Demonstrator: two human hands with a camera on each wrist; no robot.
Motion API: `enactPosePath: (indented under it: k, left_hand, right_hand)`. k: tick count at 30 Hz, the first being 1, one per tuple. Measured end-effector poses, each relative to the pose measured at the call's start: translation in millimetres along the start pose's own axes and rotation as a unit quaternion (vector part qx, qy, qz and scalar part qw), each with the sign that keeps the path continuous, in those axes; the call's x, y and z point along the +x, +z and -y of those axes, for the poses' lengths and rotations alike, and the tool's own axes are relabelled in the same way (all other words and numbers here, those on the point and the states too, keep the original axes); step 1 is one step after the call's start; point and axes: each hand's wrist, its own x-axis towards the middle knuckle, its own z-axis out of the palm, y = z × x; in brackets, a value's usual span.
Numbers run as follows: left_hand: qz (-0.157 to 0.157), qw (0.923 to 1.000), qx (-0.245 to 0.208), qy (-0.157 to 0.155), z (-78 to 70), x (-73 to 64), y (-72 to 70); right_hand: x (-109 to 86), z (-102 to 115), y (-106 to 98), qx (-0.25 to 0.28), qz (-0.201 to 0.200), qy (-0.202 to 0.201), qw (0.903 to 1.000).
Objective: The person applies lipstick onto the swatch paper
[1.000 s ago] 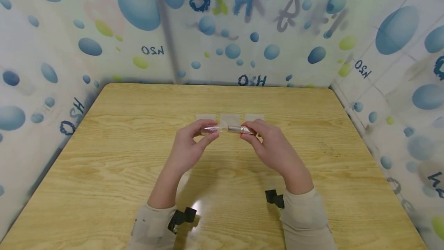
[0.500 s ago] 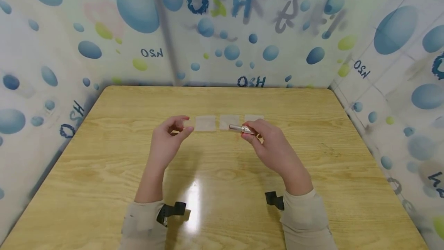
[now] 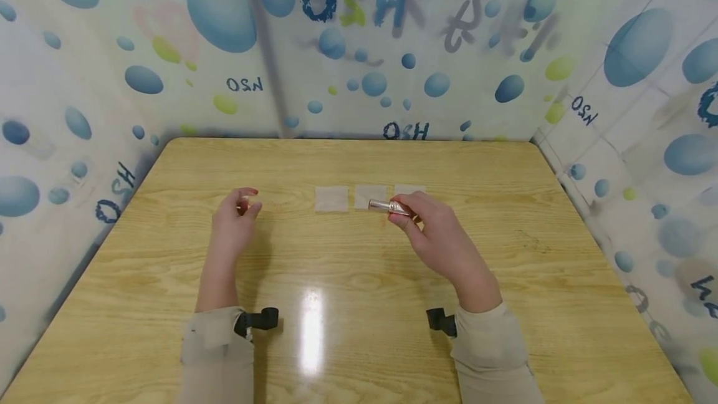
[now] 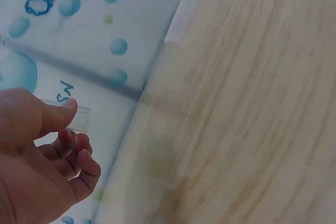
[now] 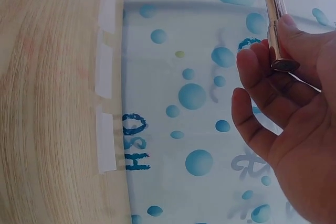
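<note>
My right hand (image 3: 440, 239) pinches a metallic lipstick tube (image 3: 379, 206) above the middle of the table. In the right wrist view the lipstick tube (image 5: 275, 10) is shiny rose-gold, with a wider base, gripped between thumb and fingers. No lipstick colour shows at its end. Off to the left, my left hand (image 3: 231, 226) is held apart from the right one. A clear, hollow lipstick cap (image 4: 81, 119) sticks out between its thumb and fingers in the left wrist view. The other fingers of the left hand (image 4: 39, 156) are curled loosely below.
Three pale square patches lie in a row on the wooden table (image 3: 359, 279): a left patch (image 3: 331, 199), a middle patch (image 3: 366, 194) and a right patch (image 3: 408, 189), partly behind the right hand. A bubble-patterned wall covering (image 3: 348, 67) surrounds the table's back and sides.
My left hand has drawn away to the left with the clear cap, from close beside the lipstick tube. The right hand stays nearly still with the tube, and the left patch has come into full view.
</note>
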Motion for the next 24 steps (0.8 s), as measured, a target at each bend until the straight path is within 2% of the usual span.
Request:
enactPosePath:
  k: [8,15,24]
  left_hand:
    - [0.0,0.9994,0.035,-0.002,13.4,16.4,-3.9]
    - [0.04,0.9979,0.051,-0.004,17.8,23.9,4.1]
    - [0.069,0.9943,0.08,-0.017,20.7,28.8,10.4]
  right_hand:
    - [-0.2,-2,0,0.002,-0.001,0.001,1.0]
    - [-1.2,-4,1,0.007,0.005,0.003,1.0]
    - [-3.3,-5,1,0.011,0.003,-0.003,0.9999]
